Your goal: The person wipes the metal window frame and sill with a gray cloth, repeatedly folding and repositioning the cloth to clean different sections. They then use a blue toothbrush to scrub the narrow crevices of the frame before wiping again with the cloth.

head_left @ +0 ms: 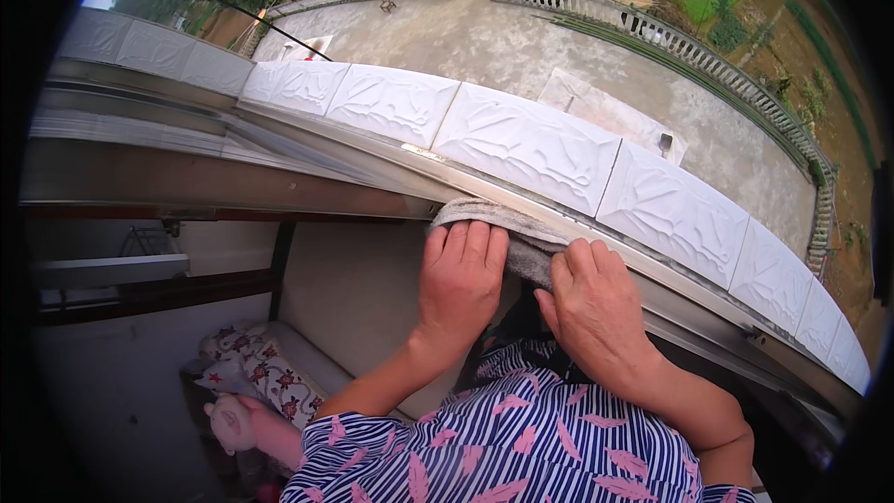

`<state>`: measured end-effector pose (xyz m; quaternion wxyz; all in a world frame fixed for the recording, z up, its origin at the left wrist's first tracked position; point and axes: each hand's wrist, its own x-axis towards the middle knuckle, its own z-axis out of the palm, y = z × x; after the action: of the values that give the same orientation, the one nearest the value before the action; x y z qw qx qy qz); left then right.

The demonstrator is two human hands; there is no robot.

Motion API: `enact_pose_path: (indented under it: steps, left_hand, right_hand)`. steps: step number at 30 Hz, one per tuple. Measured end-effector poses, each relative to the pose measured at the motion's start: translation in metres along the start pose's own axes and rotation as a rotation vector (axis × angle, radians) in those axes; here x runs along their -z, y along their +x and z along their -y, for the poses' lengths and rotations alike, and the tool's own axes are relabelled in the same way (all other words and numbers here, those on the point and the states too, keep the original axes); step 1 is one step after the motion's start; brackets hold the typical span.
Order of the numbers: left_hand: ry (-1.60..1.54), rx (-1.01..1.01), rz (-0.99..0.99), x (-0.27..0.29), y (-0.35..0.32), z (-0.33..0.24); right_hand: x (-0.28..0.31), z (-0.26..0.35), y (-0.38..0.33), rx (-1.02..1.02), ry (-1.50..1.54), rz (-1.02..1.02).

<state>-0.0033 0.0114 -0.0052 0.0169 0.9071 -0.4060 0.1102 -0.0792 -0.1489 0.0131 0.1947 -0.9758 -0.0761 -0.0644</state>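
A grey cloth (503, 217) lies bunched along the metal window track (549, 221) in front of me. My left hand (463, 270) grips its left part, with the fingers curled over the folded edge. Close by, my right hand (594, 303) holds the cloth's right end, its fingers bent over the sill's inner edge. Between the two hands a darker grey fold of the cloth hangs down on the inner side. The palms and the undersides of the fingers are hidden.
White embossed tiles (521, 144) line the ledge outside. Far below lies a concrete yard (419, 42) with a balustrade (652, 28). A window frame (214, 182) runs off to the left. Indoors, on the lower left, are a patterned cushion (279, 377) and a pink plush toy (251, 424).
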Motion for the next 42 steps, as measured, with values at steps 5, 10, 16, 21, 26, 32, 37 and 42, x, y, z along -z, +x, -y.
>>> enact_pose_path:
  steps: [5,10,16,21,26,32,37,42]
  left_hand:
    - [0.126,-0.026,-0.017,-0.005,0.007,0.002]
    - [0.016,-0.074,-0.037,-0.007,0.006,-0.022]
    - [-0.167,-0.132,0.066,0.001,-0.001,-0.05]
    - [0.064,0.088,0.204,0.0,-0.001,-0.007]
    - [0.006,0.12,0.124,-0.007,-0.006,-0.007]
    - [-0.19,0.047,0.048,-0.016,-0.03,-0.05]
    - [-0.461,-0.043,-0.097,-0.014,-0.032,-0.068]
    - [-0.351,-0.109,-0.167,-0.006,-0.005,-0.046]
  right_hand:
    - [-0.034,0.003,0.034,0.084,0.073,-0.047]
    - [-0.022,-0.007,0.004,0.061,0.02,0.028]
    - [0.0,-0.027,-0.044,0.051,-0.02,-0.007]
    - [-0.018,-0.009,-0.001,0.188,-0.068,-0.051]
    - [-0.031,0.004,0.023,0.135,0.109,0.048]
    - [-0.018,-0.025,-0.027,0.074,0.147,-0.061]
    - [0.0,-0.041,-0.064,0.008,0.161,-0.14]
    - [0.014,-0.024,-0.048,-0.081,0.117,-0.029]
